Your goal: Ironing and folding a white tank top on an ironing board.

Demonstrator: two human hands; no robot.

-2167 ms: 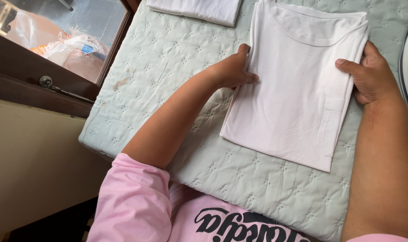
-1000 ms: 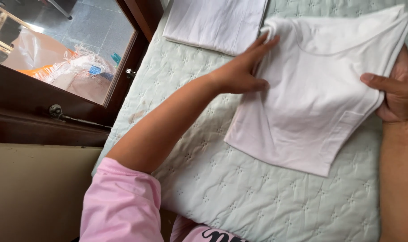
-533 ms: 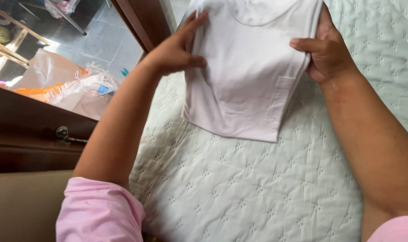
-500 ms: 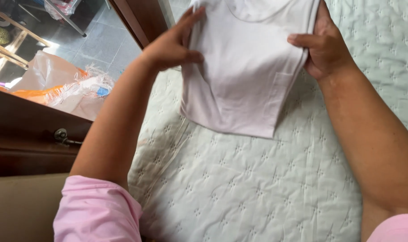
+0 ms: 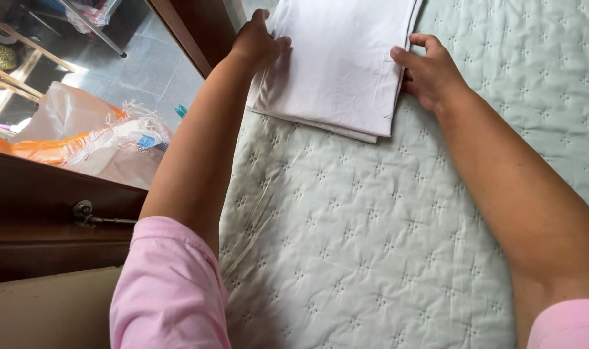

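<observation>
Both hands are on the folded white cotton garment (image 5: 336, 68) at the far end of the pale green quilted table (image 5: 372, 239). The left hand (image 5: 259, 42) curls over its left edge, fingers closed on the cloth. The right hand (image 5: 430, 71) clasps the right edge, thumb on top. A second folded white layer (image 5: 320, 125) peeks out beneath. Left of the table, a dark wooden window frame (image 5: 55, 207).

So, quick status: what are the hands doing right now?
Left hand and right hand grip the sides of the folded white cotton garment. It lies flat atop another folded piece on the pale green quilted cover. Nothing in the way.
</observation>
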